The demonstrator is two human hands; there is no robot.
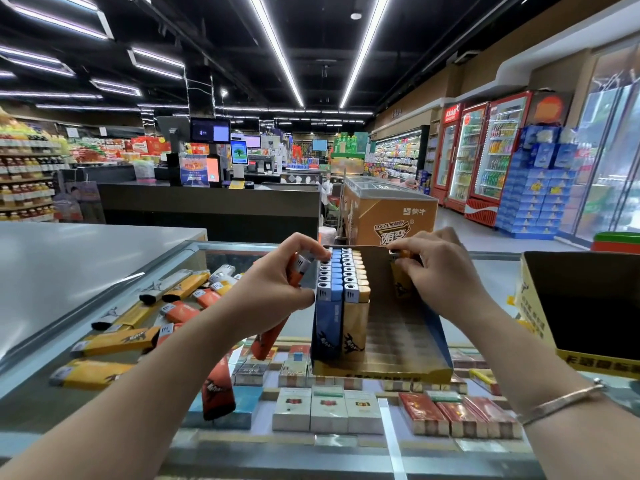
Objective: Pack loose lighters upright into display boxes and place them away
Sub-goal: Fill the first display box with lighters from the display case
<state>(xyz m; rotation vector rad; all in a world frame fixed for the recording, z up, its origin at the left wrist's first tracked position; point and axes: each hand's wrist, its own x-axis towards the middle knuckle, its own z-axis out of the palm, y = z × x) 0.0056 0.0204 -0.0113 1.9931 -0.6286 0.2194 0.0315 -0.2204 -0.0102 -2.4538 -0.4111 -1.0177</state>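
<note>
Packing is under way and we are working with both hands at the display box (408,327), which is sitting on the glass-topped table (485,441) between our wrists. Our left hand (273,282) is curling round a small bundle of orange lighters (273,336), with their metal heads up by the thumb and their bodies hanging below the palm. Our right hand (440,271) is pinching a single yellow lighter (401,275) by its top and standing it upright at the back of the box. Between the two hands, rows of blue lighters (327,306) and gold lighters (356,306) are already standing upright along the box's left wall. More loose lighters (114,341) are lying flat on the glass to the left of our left hand.

We are judging these lighters to be light, stiff and smooth-sided, so a bundle may be slipping if held loosely; gripping near the metal head is looking safest. The cardboard box is seeming flimsy, so we are thinking of lifting it from underneath. Another open carton (585,317) is waiting just right of our right forearm.
</note>
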